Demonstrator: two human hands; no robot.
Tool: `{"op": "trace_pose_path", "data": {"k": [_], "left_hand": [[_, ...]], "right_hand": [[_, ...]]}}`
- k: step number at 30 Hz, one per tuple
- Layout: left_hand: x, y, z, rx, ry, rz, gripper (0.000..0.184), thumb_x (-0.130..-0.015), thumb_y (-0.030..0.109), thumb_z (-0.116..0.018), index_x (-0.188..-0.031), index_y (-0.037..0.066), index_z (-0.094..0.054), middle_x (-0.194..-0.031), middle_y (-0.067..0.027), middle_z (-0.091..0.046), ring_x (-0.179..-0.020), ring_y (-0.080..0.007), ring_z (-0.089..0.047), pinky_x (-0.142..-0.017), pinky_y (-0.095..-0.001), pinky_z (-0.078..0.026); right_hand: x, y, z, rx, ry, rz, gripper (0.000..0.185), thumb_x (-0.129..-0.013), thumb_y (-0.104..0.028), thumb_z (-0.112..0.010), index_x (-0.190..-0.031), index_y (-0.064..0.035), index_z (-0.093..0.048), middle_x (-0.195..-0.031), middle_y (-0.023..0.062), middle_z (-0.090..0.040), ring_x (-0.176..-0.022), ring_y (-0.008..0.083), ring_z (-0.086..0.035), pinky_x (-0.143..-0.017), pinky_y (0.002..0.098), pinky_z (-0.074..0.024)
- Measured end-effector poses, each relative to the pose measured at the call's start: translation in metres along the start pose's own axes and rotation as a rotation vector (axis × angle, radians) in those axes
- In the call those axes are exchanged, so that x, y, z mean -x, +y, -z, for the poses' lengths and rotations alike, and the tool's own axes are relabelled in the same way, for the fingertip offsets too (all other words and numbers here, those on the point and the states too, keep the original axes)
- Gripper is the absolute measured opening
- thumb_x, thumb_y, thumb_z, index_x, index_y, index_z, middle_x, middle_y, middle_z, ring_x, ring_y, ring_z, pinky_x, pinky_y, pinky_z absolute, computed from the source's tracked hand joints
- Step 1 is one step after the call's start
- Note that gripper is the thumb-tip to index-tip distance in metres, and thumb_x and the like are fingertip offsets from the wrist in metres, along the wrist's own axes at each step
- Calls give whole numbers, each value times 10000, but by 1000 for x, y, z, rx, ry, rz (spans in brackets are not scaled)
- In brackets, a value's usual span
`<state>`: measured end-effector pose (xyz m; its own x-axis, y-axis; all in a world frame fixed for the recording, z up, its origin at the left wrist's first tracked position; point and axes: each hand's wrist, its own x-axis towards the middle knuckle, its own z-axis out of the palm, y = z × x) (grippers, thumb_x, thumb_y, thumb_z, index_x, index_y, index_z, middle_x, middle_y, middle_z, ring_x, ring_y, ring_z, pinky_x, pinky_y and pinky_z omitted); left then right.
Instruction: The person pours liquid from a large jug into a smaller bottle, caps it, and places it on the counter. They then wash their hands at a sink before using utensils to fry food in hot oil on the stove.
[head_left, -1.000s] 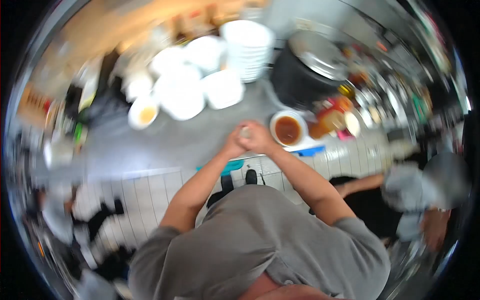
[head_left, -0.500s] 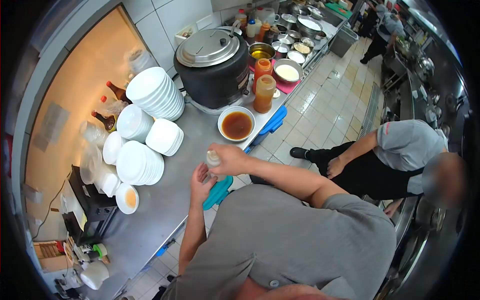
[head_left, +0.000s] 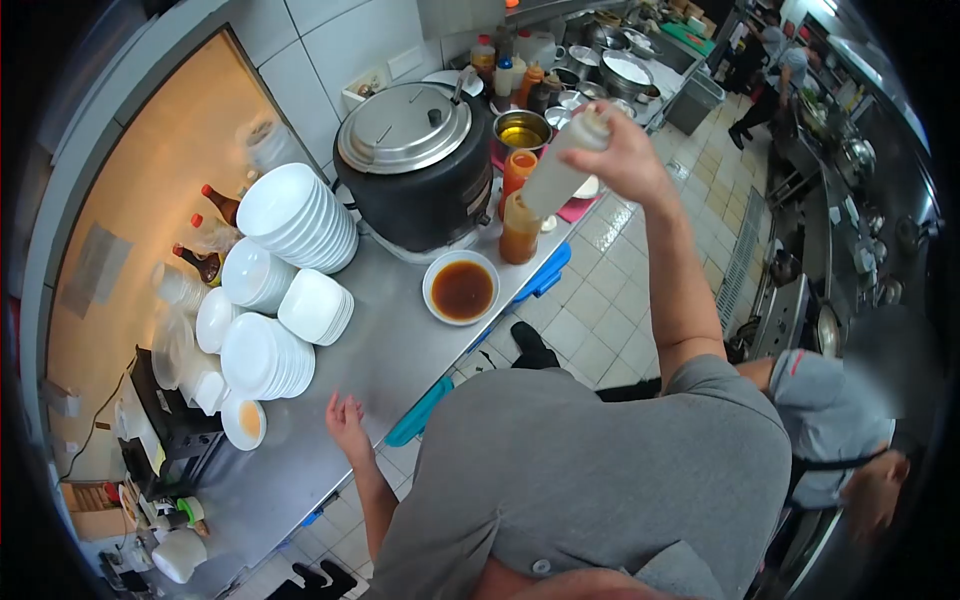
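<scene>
My right hand is wrapped round a translucent squeeze bottle, which hangs tilted with its lower end by the mouth of a brown sauce bottle. Next to that stands an orange-red sauce bottle. A white bowl of reddish-brown liquid is on the steel counter, left of the bottles. My left hand is over the counter's front edge, fingers apart, holding nothing. Beyond the bowl stands a large black pot with a metal lid.
Stacks of white bowls and a small bowl with yellowish contents stand at the left. A metal pot of yellow liquid is at the back. A co-worker stands close on the right, others farther off.
My right hand has moved up and right with the squeeze bottle, away from my left hand, which has moved left and down. The co-worker on the right has shifted lower in view.
</scene>
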<state>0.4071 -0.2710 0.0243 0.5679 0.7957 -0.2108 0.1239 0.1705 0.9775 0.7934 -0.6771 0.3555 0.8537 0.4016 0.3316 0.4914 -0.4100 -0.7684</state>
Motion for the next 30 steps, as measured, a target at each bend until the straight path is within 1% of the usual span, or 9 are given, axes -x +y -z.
{"op": "trace_pose_path", "data": {"k": [2,4,8,11,17,21,24,28,30], "left_hand": [[-1,-2,-15,1,44,-20,449,-989,183,-656,-1380,27,-500,-1099,-92,-670,-925,-149,-644,-792,-279,-513],[0,-1,-41,4,97,-32,435,-994,188,-650,-1371,29,-505,-1082,-83,-669,-915,-145,-643,-785,-274,-513],[4,5,-122,19,258,-81,404,-1006,175,-628,-1360,20,-509,-1045,-63,-670,-895,-137,-641,-770,-268,-515],[11,15,-173,-6,325,-104,389,-1009,157,-619,-1354,13,-511,-1038,-63,-672,-893,-134,-637,-784,-271,-516],[50,49,-229,-213,316,-244,383,-990,77,-622,-1352,1,-520,-1032,-70,-669,-882,-135,-624,-814,-270,-515],[74,53,-226,-285,439,-239,400,-982,71,-632,-1359,1,-518,-1030,-73,-666,-881,-144,-624,-825,-285,-519],[92,67,-229,-352,529,-233,412,-994,117,-632,-1371,5,-511,-1033,-72,-659,-888,-157,-630,-831,-297,-523],[103,73,-239,-273,604,-189,429,-1003,158,-625,-1386,9,-500,-1023,-65,-650,-904,-169,-632,-824,-300,-521],[106,68,-235,-279,645,-204,445,-1006,173,-621,-1399,14,-487,-1016,-53,-644,-921,-176,-632,-821,-310,-521]], "right_hand": [[-42,44,17,154,177,-32,626,-731,-282,-874,-1211,-12,-576,-1060,145,-716,-979,221,-711,-879,342,-566],[-87,84,26,113,162,-50,642,-734,-302,-872,-1221,-1,-582,-1077,156,-721,-983,227,-715,-879,348,-564],[-182,193,27,80,344,-5,747,-727,-368,-873,-1275,34,-563,-1098,181,-719,-1002,266,-710,-898,367,-553],[-250,237,18,61,388,-17,763,-728,-378,-865,-1293,24,-547,-1120,201,-711,-1033,287,-704,-916,378,-545],[-351,328,-20,249,27,-71,736,-764,-378,-816,-1330,-14,-519,-1234,251,-660,-1150,388,-645,-975,452,-509],[-384,361,-43,344,-100,-69,758,-760,-409,-825,-1336,-21,-522,-1284,234,-643,-1192,376,-627,-1001,438,-496],[-396,367,-54,477,-190,-101,792,-716,-428,-831,-1337,-39,-530,-1223,209,-679,-1181,349,-642,-975,450,-513],[-407,369,-49,735,-272,-137,808,-720,-436,-825,-1383,-78,-533,-1322,158,-649,-1241,320,-618,-1010,450,-497],[-412,378,-50,816,-418,-161,707,-746,-413,-798,-1340,-80,-608,-1343,143,-648,-1259,297,-616,-1017,441,-500]]}}
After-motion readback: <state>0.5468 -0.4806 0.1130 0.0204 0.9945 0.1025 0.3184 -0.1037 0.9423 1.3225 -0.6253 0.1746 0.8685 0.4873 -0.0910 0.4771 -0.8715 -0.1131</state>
